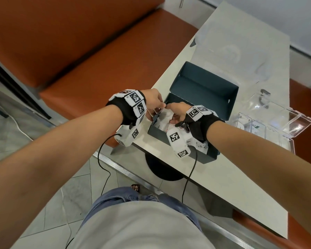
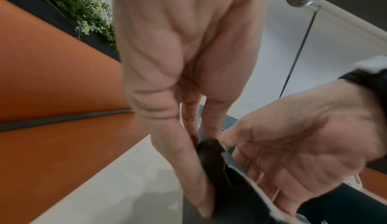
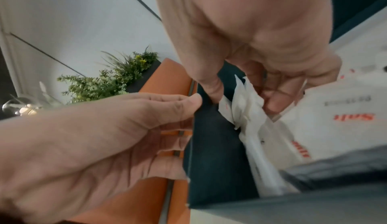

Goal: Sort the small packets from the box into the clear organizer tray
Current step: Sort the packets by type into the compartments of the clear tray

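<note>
From the head camera, a dark teal box (image 1: 201,97) sits on a pale table (image 1: 241,177) with its lid raised at the far side, and both hands meet at its near-left corner. The left hand (image 1: 153,101) grips the box's side wall from outside, while the right hand (image 1: 178,112) reaches down inside among white packets (image 1: 164,117). The clear organizer tray (image 1: 269,123) lies to the right of the box with its lid open, well apart from the hands, so the right hand is the nearer one for carrying packets across. In the left wrist view, the left hand's fingers (image 2: 188,169) run down the outer face of the dark wall with the thumb on the inner side, pinching it; the right hand (image 2: 303,144) curls in alongside. In the right wrist view, the right hand's fingers (image 3: 278,101) are bent around a bunch of crumpled white packets (image 3: 249,105) pressed against the inner wall, seemingly gathering them, though whether the grip is firm I cannot tell. More packets with red lettering lie deeper in the box.
</note>
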A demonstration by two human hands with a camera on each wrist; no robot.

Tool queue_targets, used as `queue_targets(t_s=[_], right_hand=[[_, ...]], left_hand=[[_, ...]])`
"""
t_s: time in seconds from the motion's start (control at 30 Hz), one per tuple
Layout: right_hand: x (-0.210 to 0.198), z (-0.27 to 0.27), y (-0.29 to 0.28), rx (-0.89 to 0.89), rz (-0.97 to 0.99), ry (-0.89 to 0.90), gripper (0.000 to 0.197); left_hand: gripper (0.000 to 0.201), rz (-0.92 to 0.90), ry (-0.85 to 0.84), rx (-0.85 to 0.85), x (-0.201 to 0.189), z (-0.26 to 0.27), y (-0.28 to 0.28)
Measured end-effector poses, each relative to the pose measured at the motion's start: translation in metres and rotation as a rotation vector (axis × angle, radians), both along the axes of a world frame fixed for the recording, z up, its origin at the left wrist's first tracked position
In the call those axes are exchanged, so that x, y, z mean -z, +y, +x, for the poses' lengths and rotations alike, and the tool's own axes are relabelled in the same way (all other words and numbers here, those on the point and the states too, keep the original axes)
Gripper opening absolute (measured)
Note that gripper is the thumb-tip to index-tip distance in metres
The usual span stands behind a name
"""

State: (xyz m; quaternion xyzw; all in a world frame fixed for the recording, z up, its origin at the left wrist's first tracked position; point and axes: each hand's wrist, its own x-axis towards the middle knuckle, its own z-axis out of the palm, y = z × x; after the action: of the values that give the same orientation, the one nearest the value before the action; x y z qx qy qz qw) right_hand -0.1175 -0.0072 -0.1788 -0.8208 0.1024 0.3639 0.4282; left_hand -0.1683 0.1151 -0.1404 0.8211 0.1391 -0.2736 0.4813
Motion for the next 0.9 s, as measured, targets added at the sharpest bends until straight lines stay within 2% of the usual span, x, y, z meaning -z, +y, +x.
queue_targets(t_s=[0.1,0.2,0.27,0.33,0.47,0.63,0.73,0.83,0.9], right_hand=[[-0.001,0.000,0.002,0.004,0.000,-0.028,0.023],[-0.004,0.001,0.006,0.041,0.063,-0.018,0.014],[0.001,0.007,0.007,-0.013,0.001,-0.045,0.033],[0.008,0.015,0.005,-0.040,-0.130,-0.064,0.028],[0.014,0.013,0.004,-0.109,-0.186,-0.063,0.022],[0.001,0.004,0.008,-0.172,-0.297,-0.114,0.014],[-0.003,0.005,0.006,-0.300,-0.356,-0.143,0.019],[-0.004,0.002,0.002,-0.494,-0.495,-0.192,0.027],[0.000,0.002,-0.003,-0.549,-0.528,-0.194,0.032]], left_hand=[[0.029,0.006,0.002,-0.001,-0.001,0.001,0.000],[0.029,0.003,0.008,-0.002,0.000,0.002,0.000],[0.028,0.004,0.014,-0.003,0.002,0.001,0.000],[0.027,0.004,0.012,-0.005,0.003,0.001,0.001],[0.023,0.010,0.019,0.000,0.003,0.003,0.001],[0.019,0.010,0.025,-0.009,0.003,0.004,0.001],[0.019,0.007,0.034,-0.014,0.004,0.004,0.002],[0.021,0.011,0.030,-0.011,0.004,0.004,0.002],[0.021,0.009,0.028,-0.013,0.004,0.005,0.002]])
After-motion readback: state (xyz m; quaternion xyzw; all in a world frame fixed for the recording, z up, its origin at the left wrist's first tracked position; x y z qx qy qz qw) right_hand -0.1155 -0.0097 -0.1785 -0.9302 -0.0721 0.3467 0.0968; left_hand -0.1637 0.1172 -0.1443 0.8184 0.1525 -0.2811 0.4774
